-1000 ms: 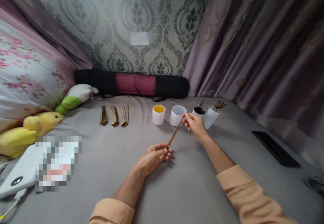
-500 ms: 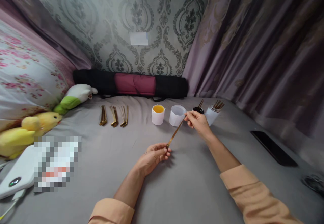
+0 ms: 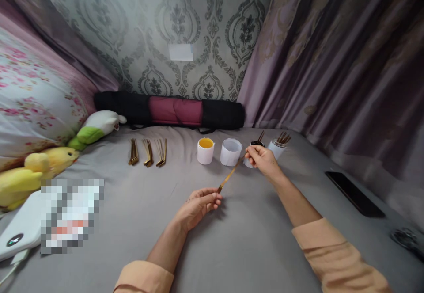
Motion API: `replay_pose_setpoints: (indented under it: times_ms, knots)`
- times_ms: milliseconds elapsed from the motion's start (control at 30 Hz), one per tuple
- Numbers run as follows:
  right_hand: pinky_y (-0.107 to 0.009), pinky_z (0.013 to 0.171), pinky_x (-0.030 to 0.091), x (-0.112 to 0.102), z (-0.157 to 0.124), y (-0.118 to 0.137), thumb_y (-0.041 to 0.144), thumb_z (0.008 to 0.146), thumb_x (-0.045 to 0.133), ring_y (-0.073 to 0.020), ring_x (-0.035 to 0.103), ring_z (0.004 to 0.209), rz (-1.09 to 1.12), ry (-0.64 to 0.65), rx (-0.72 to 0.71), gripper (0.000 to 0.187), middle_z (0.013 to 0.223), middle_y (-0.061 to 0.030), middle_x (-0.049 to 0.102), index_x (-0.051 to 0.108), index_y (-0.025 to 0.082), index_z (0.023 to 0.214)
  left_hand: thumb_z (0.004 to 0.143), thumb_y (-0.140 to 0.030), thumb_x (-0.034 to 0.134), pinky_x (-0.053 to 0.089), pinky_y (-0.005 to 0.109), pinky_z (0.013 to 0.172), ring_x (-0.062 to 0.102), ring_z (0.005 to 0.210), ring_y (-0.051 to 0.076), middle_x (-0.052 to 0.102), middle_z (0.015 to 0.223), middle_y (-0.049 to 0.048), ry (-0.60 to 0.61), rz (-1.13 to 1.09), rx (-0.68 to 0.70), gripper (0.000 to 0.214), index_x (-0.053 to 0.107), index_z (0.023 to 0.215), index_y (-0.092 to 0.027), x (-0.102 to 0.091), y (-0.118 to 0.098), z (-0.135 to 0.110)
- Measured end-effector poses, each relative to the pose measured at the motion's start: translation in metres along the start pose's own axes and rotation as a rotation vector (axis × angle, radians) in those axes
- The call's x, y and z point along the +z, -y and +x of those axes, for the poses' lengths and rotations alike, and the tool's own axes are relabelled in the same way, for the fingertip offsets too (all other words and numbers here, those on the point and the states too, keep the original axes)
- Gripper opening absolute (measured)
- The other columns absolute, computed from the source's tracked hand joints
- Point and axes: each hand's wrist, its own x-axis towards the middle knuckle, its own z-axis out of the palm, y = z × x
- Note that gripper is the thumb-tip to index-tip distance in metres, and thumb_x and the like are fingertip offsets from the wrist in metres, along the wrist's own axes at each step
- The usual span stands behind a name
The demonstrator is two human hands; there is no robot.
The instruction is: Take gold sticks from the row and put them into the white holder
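Note:
A thin golden-brown stick (image 3: 229, 177) runs diagonally between my two hands above the grey sheet. My left hand (image 3: 202, 204) is closed on its lower end, where a darker, thicker tip shows at the thumb and fingers. My right hand (image 3: 261, 157) pinches the upper end. Just behind the right hand stands a dark-rimmed white jar (image 3: 250, 162) with a few brown sticks, partly hidden by that hand. To its left are a white cup (image 3: 231, 154) with a pale inside and a white cup with yellow inside (image 3: 205, 154).
Another jar (image 3: 277, 148) of brown sticks stands at the right. Three bundles of golden bent pieces (image 3: 148, 154) lie at the left. A black phone (image 3: 356, 194), a white power bank (image 3: 28, 226), plush toys (image 3: 53, 156) and a black-and-maroon roll bag (image 3: 175, 109) surround the area.
My right hand has slid slightly right and down along the stick's upper end. My left hand stays nearly in place, and the view has shifted a little.

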Motion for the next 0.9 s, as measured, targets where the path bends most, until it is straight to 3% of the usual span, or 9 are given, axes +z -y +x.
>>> replay_pose_setpoints:
  times_ms: [533, 900]
  knots:
    - [-0.014, 0.033, 0.030, -0.082, 0.023, 0.061, 0.040, 0.068, 0.059, -0.0043, 0.044, 0.043, -0.092, -0.296, -0.175, 0.025, 0.062, -0.0007, 0.056, 0.057, 0.016, 0.073, 0.070, -0.016, 0.062, 0.047, 0.021, 0.065, 0.057, 0.068, 0.010, 0.062, 0.084, 0.0100, -0.077, -0.090, -0.023, 0.024, 0.058, 0.092, -0.008, -0.002, -0.004, 0.000]
    - [-0.014, 0.035, 0.032, -0.107, 0.037, 0.088, 0.027, 0.076, 0.051, -0.0025, 0.043, 0.039, -0.281, -0.535, -0.321, 0.016, 0.060, -0.0011, 0.055, 0.056, 0.011, 0.074, 0.070, -0.015, 0.062, 0.047, 0.020, 0.066, 0.058, 0.068, 0.009, 0.062, 0.086, 0.0093, -0.090, -0.102, -0.035, 0.024, 0.059, 0.093, -0.009, -0.004, -0.003, 0.001]
